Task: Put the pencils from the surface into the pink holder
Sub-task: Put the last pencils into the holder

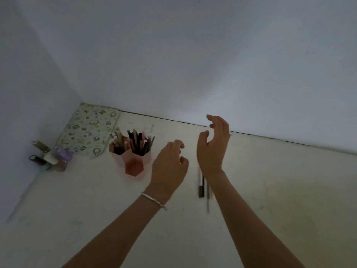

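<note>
While both hands (190,151) hover empty with loose fingers, slim dark pencils (204,187) lie beside the crowded pink holder (131,161).

two bare forearms, no sleeves, thin silver bracelet (154,200) on left wrist

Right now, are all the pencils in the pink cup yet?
Not yet. The pink holder already has many pencils and pens standing in its back sections. Both the left hand and the right hand are empty, fingers spread above the table. A few pencils still lie on the white surface beside the right wrist.
</note>
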{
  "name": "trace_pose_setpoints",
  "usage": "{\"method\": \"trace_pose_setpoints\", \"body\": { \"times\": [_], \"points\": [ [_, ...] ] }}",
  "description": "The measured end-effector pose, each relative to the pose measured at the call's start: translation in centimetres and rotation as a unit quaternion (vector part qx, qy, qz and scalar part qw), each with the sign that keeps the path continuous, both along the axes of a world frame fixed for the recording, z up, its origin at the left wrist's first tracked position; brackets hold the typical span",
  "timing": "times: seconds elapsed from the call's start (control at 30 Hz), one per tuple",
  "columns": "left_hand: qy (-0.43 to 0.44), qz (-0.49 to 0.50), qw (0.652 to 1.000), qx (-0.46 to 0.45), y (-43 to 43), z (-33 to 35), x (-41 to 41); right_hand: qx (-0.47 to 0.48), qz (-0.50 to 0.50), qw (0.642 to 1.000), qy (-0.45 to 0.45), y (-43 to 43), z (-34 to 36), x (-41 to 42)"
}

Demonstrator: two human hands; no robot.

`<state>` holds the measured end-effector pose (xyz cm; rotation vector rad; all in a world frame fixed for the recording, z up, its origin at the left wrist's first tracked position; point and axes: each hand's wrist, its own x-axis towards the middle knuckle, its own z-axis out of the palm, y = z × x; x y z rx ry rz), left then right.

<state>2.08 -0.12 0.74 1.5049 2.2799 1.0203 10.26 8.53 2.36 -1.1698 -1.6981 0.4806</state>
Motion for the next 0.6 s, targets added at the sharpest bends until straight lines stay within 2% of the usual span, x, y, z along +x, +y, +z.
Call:
{"method": "trace_pose_setpoints", "body": {
  "times": [0.07, 0.13, 0.2, 0.27, 0.33, 0.43, 0.6],
  "points": [
    [-0.038, -0.021, 0.993, -0.113, 1.6, -2.6, 3.3, -0.027, -0.032, 0.999, 0.003, 1.1, 0.2, 3.0],
    [-0.047, -0.042, 0.98, -0.187, 2.6, -4.7, 5.4, -0.043, -0.052, 0.998, 0.001, 1.7, -0.2, 5.8],
    [-0.029, -0.05, 0.969, -0.24, 3.2, -6.0, 6.7, -0.047, -0.064, 0.997, -0.014, 2.0, -0.9, 8.4],
    [-0.04, -0.04, 0.965, -0.257, 3.5, -6.9, 7.4, -0.052, -0.072, 0.996, -0.032, 2.1, -1.8, 10.6],
    [-0.063, -0.03, 0.965, -0.253, 3.7, -7.1, 7.6, -0.077, -0.082, 0.993, -0.035, 2.0, -2.9, 12.0],
    [-0.147, 0.004, 0.964, -0.223, 4.1, -6.2, 7.2, -0.139, -0.078, 0.987, -0.036, 1.7, -4.4, 12.7],
    [-0.176, 0.018, 0.984, -0.027, 6.1, -1.3, 5.0, -0.274, -0.014, 0.949, -0.156, 1.8, -6.7, 11.5]
  ]
}}
